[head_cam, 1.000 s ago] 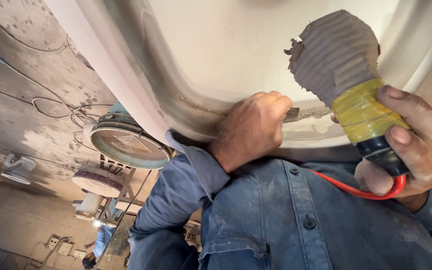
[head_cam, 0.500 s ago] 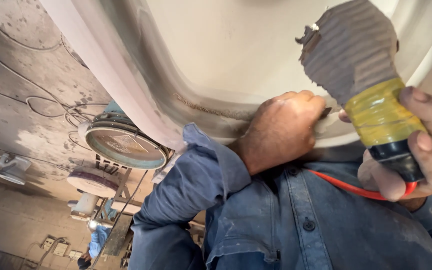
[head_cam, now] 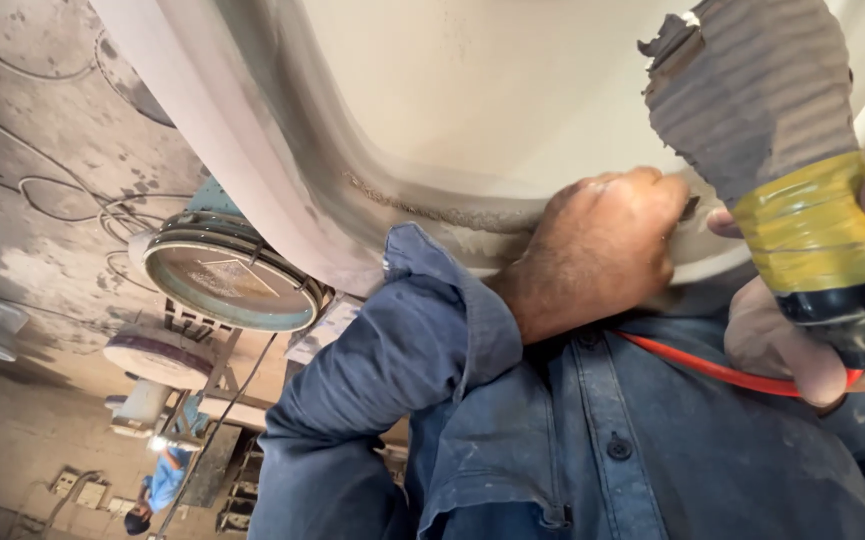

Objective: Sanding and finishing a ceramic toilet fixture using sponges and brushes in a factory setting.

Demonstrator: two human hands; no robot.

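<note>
Workshop floor behind; our left hand (head_cam: 602, 250) fisted on something small, unclear, against cream tub (head_cam: 472, 100) seam. Our right hand (head_cam: 832, 320) wraps taped tool (head_cam: 782, 170), head above grip, beside left knuckles.

left hand (head_cam: 597, 250): sits further right along the pale curved panel (head_cam: 472, 110) than a second ago | right hand (head_cam: 832, 310): tool with yellow tape (head_cam: 802, 230) now higher, nearer frame edge | view: closer
</note>
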